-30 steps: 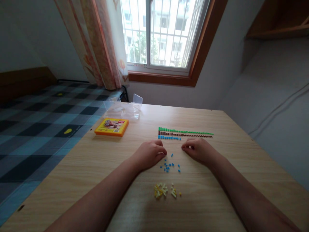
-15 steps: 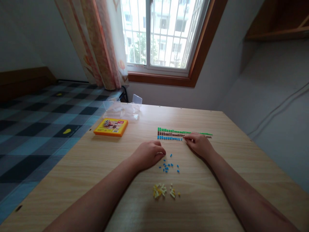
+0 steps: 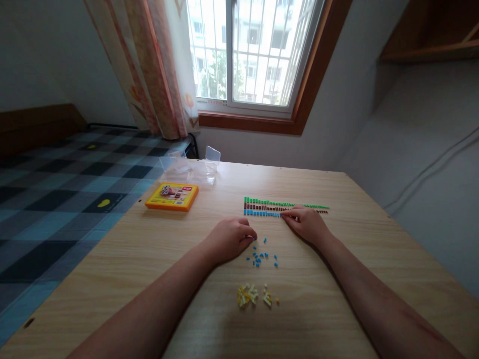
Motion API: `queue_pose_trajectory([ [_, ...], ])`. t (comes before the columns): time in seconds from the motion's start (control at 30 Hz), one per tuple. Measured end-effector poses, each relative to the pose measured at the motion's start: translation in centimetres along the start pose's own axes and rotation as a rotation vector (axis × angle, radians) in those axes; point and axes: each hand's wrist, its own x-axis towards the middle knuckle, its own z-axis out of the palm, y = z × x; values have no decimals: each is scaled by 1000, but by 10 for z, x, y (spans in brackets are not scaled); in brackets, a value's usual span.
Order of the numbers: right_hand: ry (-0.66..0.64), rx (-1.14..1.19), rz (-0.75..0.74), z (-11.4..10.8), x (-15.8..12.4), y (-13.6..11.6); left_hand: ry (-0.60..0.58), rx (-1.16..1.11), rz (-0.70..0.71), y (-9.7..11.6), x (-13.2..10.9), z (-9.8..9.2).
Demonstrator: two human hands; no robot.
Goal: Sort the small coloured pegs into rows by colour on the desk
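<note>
The right hand [image 3: 305,223] had advanced across the tabletop [image 3: 374,249] to the right end of the blue row [image 3: 262,213], fingers pinched shut; any piece held could not be made out. The left hand [image 3: 232,238] stayed curled closed beside the loose blue pieces [image 3: 262,257].

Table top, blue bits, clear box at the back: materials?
Table: probably wood-grain laminate or veneer, matte, with even pale streaks. Blue bits: likely moulded plastic, given the flat saturated colour; too small to be sure. Clear box: transparent plastic, slightly glossy, the grain shows through it.
</note>
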Motion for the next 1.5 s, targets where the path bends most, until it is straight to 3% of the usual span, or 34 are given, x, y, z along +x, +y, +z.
queue_pose_trajectory([
  [0.43,26,32,-30,-1,-1,-2,-7,0,3,0,0,-1],
  [0.57,31,102,-97,-5,-7,-20,-7,20,4,0,0,-1],
  [0.77,-128,170,-266,-3,-21,-61,11,54,-27,1,0,0],
  [0.93,-149,160,-311,2,-21,-72,15,34,-54,1,0,-2],
  [1.1,-162,67,-291,-4,-20,-64,24,28,-68,1,0,-2],
  [1.37,-82,-120,-103,-16,-11,-21,23,27,-66,-2,0,-1],
  [1.5,-82,-157,-68,-15,-6,-14,29,30,-59,-2,0,-1],
])
